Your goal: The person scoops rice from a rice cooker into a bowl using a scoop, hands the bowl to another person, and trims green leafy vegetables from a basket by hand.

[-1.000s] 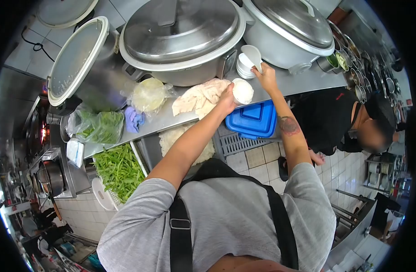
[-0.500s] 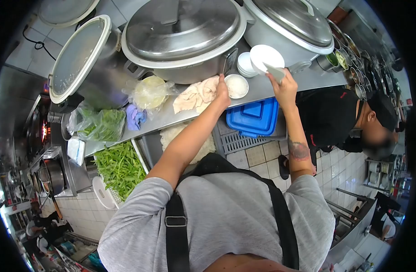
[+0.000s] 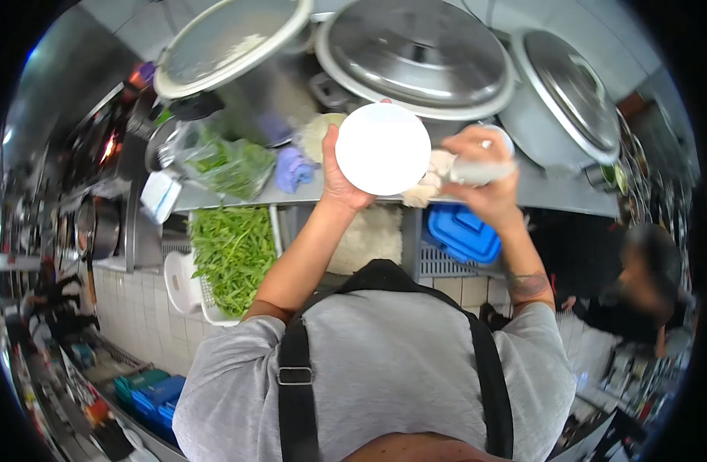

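Note:
A white round bowl (image 3: 383, 148) is held up by my left hand (image 3: 343, 179), whose thumb lies along its left edge; the bowl looks bare inside. My right hand (image 3: 488, 179), blurred by motion, grips a pale flat scoop (image 3: 483, 171) just right of the bowl. Behind the scoop, a white dish (image 3: 501, 137) shows in part. The crumpled cream cloth (image 3: 424, 191) lies on the steel counter between my hands, partly covered by the bowl.
Large lidded cookers (image 3: 419, 58) line the back. Bagged greens (image 3: 229, 165) and a purple cloth (image 3: 293, 169) lie left on the counter (image 3: 577, 199). Below are a basket of leafy greens (image 3: 234, 258), a rice tray (image 3: 369, 242) and a blue lid (image 3: 463, 235). A person (image 3: 584, 262) is at the right.
The view has turned left. My left hand now holds the white bowl, which was by my right hand half a second ago. My right hand still has the scoop.

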`<state>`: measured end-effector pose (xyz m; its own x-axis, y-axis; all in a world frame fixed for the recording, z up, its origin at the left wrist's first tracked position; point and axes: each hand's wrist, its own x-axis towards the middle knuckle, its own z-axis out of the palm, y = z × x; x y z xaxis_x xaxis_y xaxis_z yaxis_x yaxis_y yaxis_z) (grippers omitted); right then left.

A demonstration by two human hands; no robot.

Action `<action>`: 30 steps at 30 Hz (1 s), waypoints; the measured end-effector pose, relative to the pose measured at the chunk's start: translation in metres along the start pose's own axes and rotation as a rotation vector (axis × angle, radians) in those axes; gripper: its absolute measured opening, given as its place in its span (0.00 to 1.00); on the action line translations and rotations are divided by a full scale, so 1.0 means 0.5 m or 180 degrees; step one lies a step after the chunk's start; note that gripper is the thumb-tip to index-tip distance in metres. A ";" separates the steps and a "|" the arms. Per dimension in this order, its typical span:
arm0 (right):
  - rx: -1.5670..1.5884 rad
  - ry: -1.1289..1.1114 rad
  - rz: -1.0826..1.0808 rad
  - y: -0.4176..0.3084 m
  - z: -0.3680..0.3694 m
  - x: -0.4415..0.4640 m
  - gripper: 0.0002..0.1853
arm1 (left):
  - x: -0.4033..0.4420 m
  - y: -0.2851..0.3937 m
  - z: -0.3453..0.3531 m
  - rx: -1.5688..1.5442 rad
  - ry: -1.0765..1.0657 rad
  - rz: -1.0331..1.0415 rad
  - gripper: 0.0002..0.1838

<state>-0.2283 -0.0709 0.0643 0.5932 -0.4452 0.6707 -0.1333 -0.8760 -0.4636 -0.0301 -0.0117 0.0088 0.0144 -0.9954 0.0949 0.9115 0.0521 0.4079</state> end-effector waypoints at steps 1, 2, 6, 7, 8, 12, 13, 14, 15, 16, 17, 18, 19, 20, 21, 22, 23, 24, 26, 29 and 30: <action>0.0244 0.0242 0.0228 0.024 0.011 0.026 0.27 | -0.010 0.044 -0.003 0.0221 -0.0006 0.0260 0.49; 0.0656 0.0147 0.0562 0.035 0.016 0.065 0.23 | -0.021 0.093 -0.007 0.0453 -0.0012 0.0514 0.49; 0.0934 -0.0464 0.1075 0.014 0.041 0.296 0.15 | -0.050 0.335 0.027 0.1217 0.0802 0.2068 0.42; 0.0840 -0.0655 0.0892 0.019 0.063 0.356 0.14 | -0.049 0.407 0.032 0.1176 0.0728 0.2348 0.42; 0.0735 -0.0837 0.0724 0.027 0.092 0.415 0.12 | -0.043 0.480 0.028 0.1129 0.0650 0.2610 0.41; 0.0000 -0.1493 -0.0010 0.042 0.275 0.642 0.11 | -0.003 0.715 -0.026 0.1732 0.0753 0.2795 0.40; -0.0718 -0.1452 -0.0529 0.045 0.327 0.684 0.12 | 0.015 0.747 -0.044 0.2062 0.0942 0.2746 0.38; -0.1437 -0.1399 -0.1049 0.049 0.381 0.720 0.13 | 0.037 0.778 -0.074 0.2382 0.1138 0.2691 0.36; -0.1752 -0.1632 -0.1066 0.050 0.434 0.749 0.14 | 0.062 0.811 -0.125 0.2478 0.1236 0.2585 0.32; -0.2071 -0.1846 -0.1080 0.056 0.487 0.777 0.15 | 0.080 0.815 -0.150 0.2576 0.1206 0.2841 0.30; -0.2318 -0.1967 -0.1169 0.076 0.549 0.802 0.14 | 0.098 0.822 -0.177 0.2486 0.1169 0.3059 0.30; -0.2557 -0.2096 -0.1244 0.095 0.609 0.813 0.14 | 0.113 0.828 -0.203 0.2396 0.1138 0.3259 0.30; -0.2559 -0.2211 -0.1281 0.099 0.653 0.816 0.14 | 0.122 0.828 -0.214 0.2298 0.1014 0.3344 0.32; -0.2571 -0.2324 -0.1327 0.103 0.693 0.823 0.14 | 0.129 0.829 -0.226 0.2459 0.1033 0.3527 0.33; -0.2580 -0.2446 -0.1377 0.112 0.728 0.829 0.14 | 0.126 0.822 -0.227 0.2617 0.1062 0.3710 0.34; -0.2628 -0.2558 -0.1490 0.128 0.760 0.839 0.13 | 0.123 0.816 -0.226 0.2779 0.1095 0.3894 0.34; -0.2663 -0.2679 -0.1604 0.142 0.793 0.848 0.12 | 0.120 0.812 -0.223 0.2810 0.1135 0.3956 0.36; -0.2702 -0.2805 -0.1732 0.158 0.824 0.856 0.12 | 0.117 0.813 -0.224 0.2640 0.1087 0.3982 0.36; -0.2355 -0.2906 -0.1825 0.185 0.870 0.865 0.14 | 0.115 0.815 -0.226 0.2324 0.0981 0.4008 0.35; -0.1802 -0.3017 -0.1564 0.204 0.900 0.864 0.18 | 0.112 0.814 -0.225 0.1975 0.0914 0.4016 0.36; -0.1622 -0.3090 -0.1348 0.204 0.896 0.853 0.19 | 0.113 0.816 -0.228 0.1902 0.0862 0.4037 0.35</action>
<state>0.3669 -0.2669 0.0437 0.9934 0.0347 -0.1089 0.0482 -0.9912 0.1235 0.3896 -0.0561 0.0773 0.8138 -0.2312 0.5331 -0.0835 0.8614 0.5011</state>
